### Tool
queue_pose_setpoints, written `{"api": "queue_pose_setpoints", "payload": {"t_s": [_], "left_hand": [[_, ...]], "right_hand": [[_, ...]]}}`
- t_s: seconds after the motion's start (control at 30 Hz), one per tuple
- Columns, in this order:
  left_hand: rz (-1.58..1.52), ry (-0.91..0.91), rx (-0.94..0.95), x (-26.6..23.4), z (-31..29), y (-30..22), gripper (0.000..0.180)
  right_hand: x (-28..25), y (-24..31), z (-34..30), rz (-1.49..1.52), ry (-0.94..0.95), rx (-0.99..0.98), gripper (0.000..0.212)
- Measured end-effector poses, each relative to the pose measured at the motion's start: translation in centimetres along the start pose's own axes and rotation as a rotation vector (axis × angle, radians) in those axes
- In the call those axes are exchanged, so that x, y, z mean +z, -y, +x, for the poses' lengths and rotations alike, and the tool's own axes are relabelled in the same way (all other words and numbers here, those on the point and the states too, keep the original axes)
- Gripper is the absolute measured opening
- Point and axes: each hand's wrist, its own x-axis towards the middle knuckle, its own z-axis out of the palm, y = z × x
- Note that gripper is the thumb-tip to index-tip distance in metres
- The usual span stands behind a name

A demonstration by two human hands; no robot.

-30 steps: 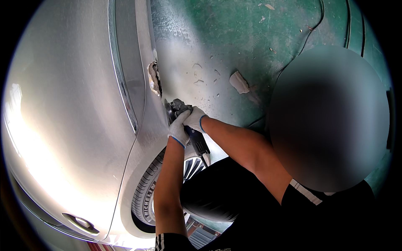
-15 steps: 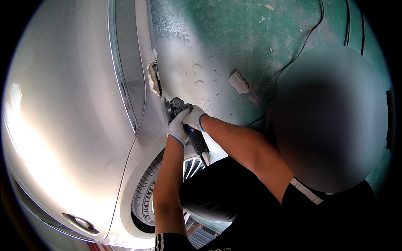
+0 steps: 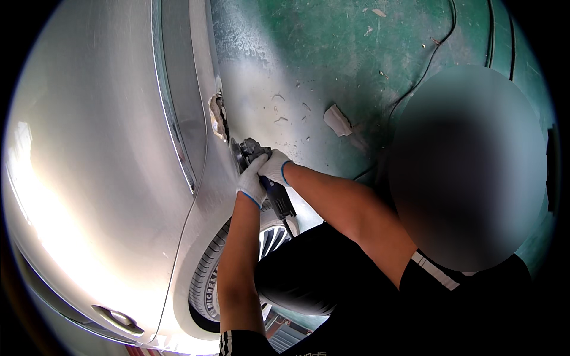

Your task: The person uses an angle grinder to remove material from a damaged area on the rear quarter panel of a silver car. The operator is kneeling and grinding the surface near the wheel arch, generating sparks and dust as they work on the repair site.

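An angle grinder (image 3: 279, 200) with a dark body is held in both my hands, which wear white knit gloves with blue cuffs. My left hand (image 3: 251, 184) is closed round it just behind its head. My right hand (image 3: 274, 168) grips it from the right side, close against the left; its fingertips are hidden. The grinder's disc (image 3: 237, 155) faces the lower edge of a silver-beige car (image 3: 113, 160). Just beyond the disc, that edge has a ragged, broken patch (image 3: 217, 118). Whether the disc touches the car I cannot tell.
A wheel with a black tyre (image 3: 206, 279) lies near my left forearm. On the green, dusty floor (image 3: 332, 41) are a torn pale piece (image 3: 338, 120), small debris and a black cable (image 3: 423, 80). A large blurred oval hides the right side.
The view has shifted slightly. The grinder and both hands sit a little nearer the broken patch of the car's edge. My grip looks the same.
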Motion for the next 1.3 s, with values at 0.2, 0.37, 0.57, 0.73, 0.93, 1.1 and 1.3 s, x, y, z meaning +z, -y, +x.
{"api": "queue_pose_setpoints", "payload": {"t_s": [0.2, 0.37, 0.57, 0.73, 0.93, 1.1, 1.3], "left_hand": [[-0.011, -0.045, -0.045, -1.4, -1.7, 2.0, 0.026], [0.045, -0.032, -0.028, -4.1, -3.7, 3.6, 0.031], [0.056, -0.020, -0.117, -4.8, -5.8, 5.0, 0.037], [0.065, 0.018, -0.165, -6.3, -6.6, 5.0, 0.039], [0.075, 0.053, -0.141, -6.1, -6.8, 4.3, 0.036], [0.103, 0.038, -0.114, -6.5, -6.6, 3.9, 0.035], [0.054, 0.018, -0.120, -7.2, -6.5, 4.0, 0.030]], "right_hand": [[0.7, -2.4, -1.4, -0.005, 0.030, 0.030, 0.079], [2.6, -4.8, -4.1, 0.056, -0.023, 0.009, 0.086], [2.8, -6.3, -6.7, 0.081, 0.010, 0.083, 0.087], [3.2, -6.0, -8.3, 0.103, -0.001, 0.056, 0.090], [4.1, -5.5, -8.1, 0.099, -0.034, 0.046, 0.087], [4.6, -4.8, -8.7, 0.112, -0.061, 0.038, 0.084], [5.4, -5.0, -9.0, 0.103, -0.114, 0.016, 0.082]]}}
